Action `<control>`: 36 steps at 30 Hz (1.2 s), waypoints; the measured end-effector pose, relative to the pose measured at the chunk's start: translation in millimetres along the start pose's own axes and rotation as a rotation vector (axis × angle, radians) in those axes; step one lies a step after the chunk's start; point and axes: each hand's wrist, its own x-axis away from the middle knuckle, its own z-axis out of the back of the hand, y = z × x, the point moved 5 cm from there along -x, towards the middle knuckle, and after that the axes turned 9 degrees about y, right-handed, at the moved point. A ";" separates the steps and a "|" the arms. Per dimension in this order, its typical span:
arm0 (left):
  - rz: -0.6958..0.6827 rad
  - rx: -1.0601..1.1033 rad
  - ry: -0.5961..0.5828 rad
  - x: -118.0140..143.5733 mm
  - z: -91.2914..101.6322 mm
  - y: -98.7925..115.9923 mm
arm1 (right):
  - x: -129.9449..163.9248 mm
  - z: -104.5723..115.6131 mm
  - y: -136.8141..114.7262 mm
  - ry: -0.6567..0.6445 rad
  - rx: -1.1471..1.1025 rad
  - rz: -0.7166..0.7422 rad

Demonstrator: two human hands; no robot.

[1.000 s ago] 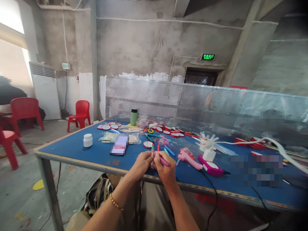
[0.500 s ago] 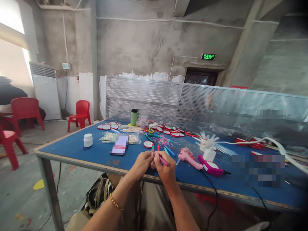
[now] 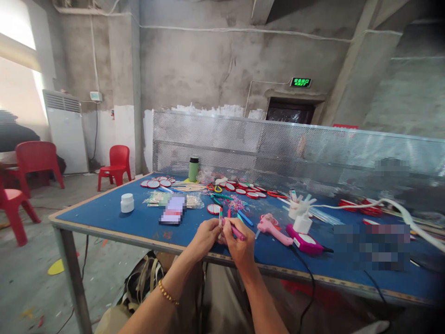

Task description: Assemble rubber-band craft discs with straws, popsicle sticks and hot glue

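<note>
My left hand (image 3: 205, 237) is closed on a narrow white strip (image 3: 220, 217) with green and red bands at its upper end, held upright near the table's front edge. Closed in a writing grip, my right hand (image 3: 244, 246) has a magenta pen (image 3: 238, 232), its tip near the strip. Whether the tip touches the strip is hidden by my fingers. Just beyond my hands lie a red-rimmed white disc (image 3: 213, 209), a red pen (image 3: 229, 213) and a blue pen (image 3: 246, 218).
Right of my hands lie a pink glue gun (image 3: 274, 230) and a magenta device (image 3: 308, 242) with cords, beside a white bottle (image 3: 302, 224). To the left are a phone (image 3: 174, 209) and a white jar (image 3: 127, 203). A perforated metal screen (image 3: 208, 139) borders the table's back.
</note>
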 end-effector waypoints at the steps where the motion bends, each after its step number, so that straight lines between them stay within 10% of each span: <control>1: -0.004 -0.014 0.007 -0.4 0.7 -0.6 | 0.2 -0.5 0.2 -0.006 0.001 0.000; 36: -0.020 0.005 -0.008 2.2 0.3 3.5 | 0.9 5.3 0.5 0.069 0.000 -0.023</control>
